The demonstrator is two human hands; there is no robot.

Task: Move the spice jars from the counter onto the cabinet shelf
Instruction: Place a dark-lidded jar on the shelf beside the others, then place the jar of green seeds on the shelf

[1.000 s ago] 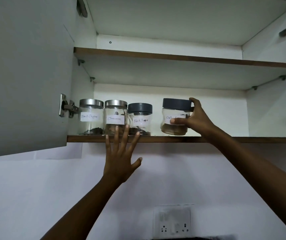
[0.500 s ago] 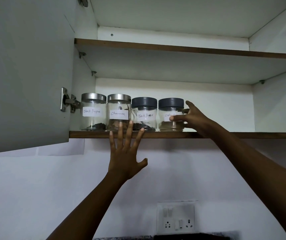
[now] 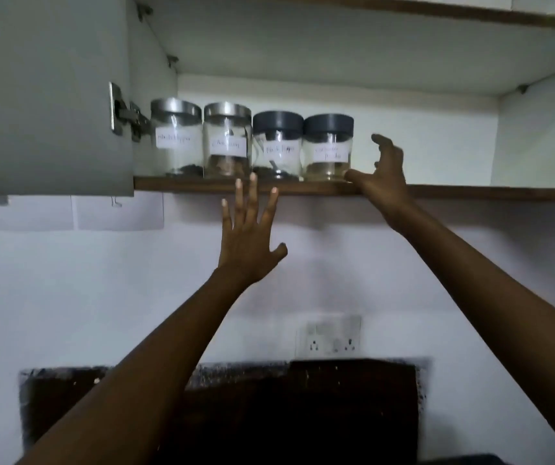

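Several labelled glass spice jars stand in a row on the lower cabinet shelf. From the left: two with silver lids, then two with dark lids. My right hand is just right of the last jar, fingers spread and curled, holding nothing; its thumb tip is near that jar's base. My left hand is raised flat below the shelf edge, fingers apart, its fingertips reaching up to the shelf's front edge under the third jar.
The grey cabinet door hangs open at the left on a metal hinge. An upper shelf runs above. A wall socket plate and a dark counter backsplash lie below. The shelf extends to the right of the jars.
My right hand slid the dark-lidded jar left against the row, then let go and drew back to the right. The view tilted downward. My left hand stayed raised.
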